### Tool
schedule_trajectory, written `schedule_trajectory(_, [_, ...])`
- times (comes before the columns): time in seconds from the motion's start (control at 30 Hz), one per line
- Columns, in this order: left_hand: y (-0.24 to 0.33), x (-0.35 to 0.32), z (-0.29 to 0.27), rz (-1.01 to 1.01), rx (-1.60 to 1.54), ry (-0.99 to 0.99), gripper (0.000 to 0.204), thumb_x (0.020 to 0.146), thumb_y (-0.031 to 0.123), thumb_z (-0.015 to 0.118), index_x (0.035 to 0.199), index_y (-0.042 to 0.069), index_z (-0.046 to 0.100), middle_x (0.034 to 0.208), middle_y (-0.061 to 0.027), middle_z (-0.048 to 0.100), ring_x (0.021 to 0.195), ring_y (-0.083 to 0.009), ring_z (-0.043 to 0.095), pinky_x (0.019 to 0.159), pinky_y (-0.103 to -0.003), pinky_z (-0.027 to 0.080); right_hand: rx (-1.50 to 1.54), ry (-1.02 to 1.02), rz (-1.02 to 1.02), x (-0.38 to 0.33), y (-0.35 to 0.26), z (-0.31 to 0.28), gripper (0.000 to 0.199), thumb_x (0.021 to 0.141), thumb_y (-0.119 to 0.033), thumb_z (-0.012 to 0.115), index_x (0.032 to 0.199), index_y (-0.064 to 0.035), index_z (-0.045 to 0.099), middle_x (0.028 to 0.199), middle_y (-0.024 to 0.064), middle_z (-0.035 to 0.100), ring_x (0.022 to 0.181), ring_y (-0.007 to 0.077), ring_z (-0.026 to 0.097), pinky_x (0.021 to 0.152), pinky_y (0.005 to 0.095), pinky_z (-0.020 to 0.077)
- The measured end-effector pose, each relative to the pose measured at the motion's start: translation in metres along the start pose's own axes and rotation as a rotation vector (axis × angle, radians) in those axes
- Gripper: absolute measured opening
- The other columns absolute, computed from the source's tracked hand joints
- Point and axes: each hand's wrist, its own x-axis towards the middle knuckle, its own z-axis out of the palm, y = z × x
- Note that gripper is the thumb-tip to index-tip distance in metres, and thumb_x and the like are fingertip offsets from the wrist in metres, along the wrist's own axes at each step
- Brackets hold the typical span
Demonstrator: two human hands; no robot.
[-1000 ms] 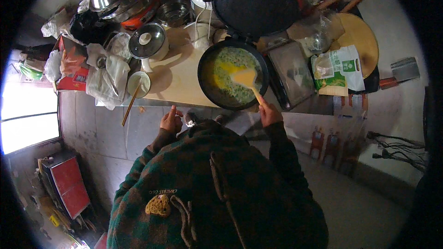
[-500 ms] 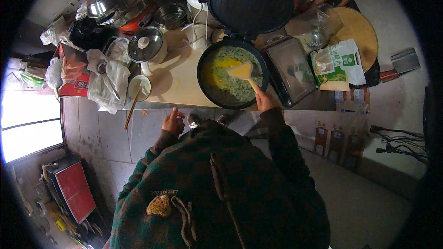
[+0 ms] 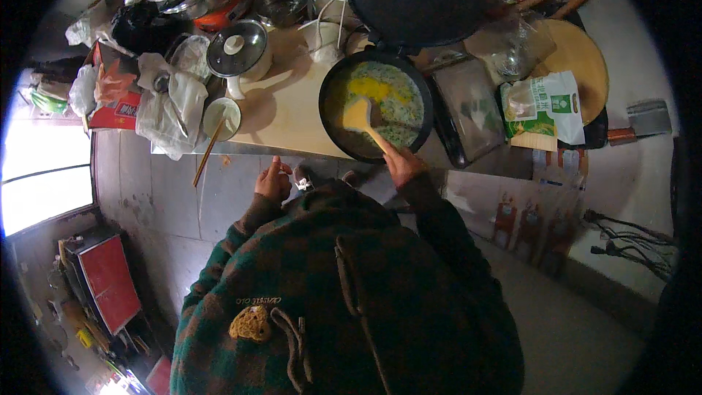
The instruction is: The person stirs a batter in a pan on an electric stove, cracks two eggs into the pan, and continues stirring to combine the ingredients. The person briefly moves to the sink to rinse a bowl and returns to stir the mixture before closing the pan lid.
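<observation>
Yellow spatula [image 3: 360, 114], black pan [image 3: 429, 107], green-flecked yellow mixture [image 3: 401, 102], green-brown checked top [image 3: 424, 285]

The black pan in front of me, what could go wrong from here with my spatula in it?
Your right hand holds the yellow spatula close to the near rim of the black pan, so it might get burned if the pan is hot. The runny mixture could slop over with a hard push. The chopsticks jut past the counter edge from the white bowl, so a sleeve could knock them off.
</observation>
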Motion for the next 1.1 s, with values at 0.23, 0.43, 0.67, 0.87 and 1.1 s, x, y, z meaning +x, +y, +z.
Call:
schedule_trajectory(0.23, [0.002,-0.003,0.006,0.016,0.03,0.061,0.041,0.09,0.047,0.045,0.078,0.008,0.05,0.043,0.0034,0.024,0.032,-0.0108,0.023,0.032,-0.028,0.015,-0.158,-0.248,0.16,-0.042,0.068,-0.084,0.045,0.081,-0.007,0.055,0.121,-0.0277,0.054,0.081,0.018,0.053,0.077,0.0366,0.053,0.066,0.0442,0.0436])
schedule_trajectory(0.43, [0.002,-0.002,0.009,0.046,0.064,0.019,0.042,0.091,0.046,0.045,0.076,0.008,0.05,0.043,0.0029,0.025,0.031,-0.0107,0.024,0.032,-0.027,0.015,-0.168,-0.096,0.117,-0.02,0.076,-0.117,0.038,0.082,-0.008,0.055,0.117,-0.0229,0.057,0.085,0.0178,0.054,0.078,0.0351,0.054,0.068,0.042,0.0445])
schedule_trajectory(0.67, [0.005,-0.003,0.004,0.048,0.034,-0.032,0.042,0.089,0.045,0.049,0.075,0.006,0.053,0.045,0.0027,0.033,0.035,-0.0093,0.032,0.035,-0.025,0.02,-0.183,-0.217,0.231,-0.009,0.061,-0.114,0.035,0.084,-0.005,0.052,0.117,-0.0146,0.058,0.089,0.0184,0.056,0.083,0.0342,0.054,0.074,0.0388,0.0445])
schedule_trajectory(0.87, [0.005,-0.003,0.004,0.046,-0.01,-0.008,0.04,0.089,0.043,0.05,0.075,0.006,0.053,0.045,0.0025,0.035,0.035,-0.0096,0.033,0.035,-0.025,0.021,-0.089,-0.194,0.188,-0.004,0.064,-0.119,0.034,0.085,-0.006,0.051,0.117,-0.0137,0.058,0.084,0.0191,0.057,0.077,0.0339,0.055,0.07,0.0377,0.045])
schedule_trajectory(1.1, [0.005,-0.006,0.007,0.032,0.031,0.045,0.042,0.089,0.045,0.048,0.076,0.005,0.053,0.045,0.0025,0.033,0.034,-0.0096,0.031,0.034,-0.025,0.02,-0.11,-0.158,0.155,0.014,0.048,-0.128,0.031,0.085,-0.008,0.054,0.115,-0.0152,0.059,0.09,0.0158,0.06,0.081,0.0327,0.057,0.071,0.0376,0.0457])
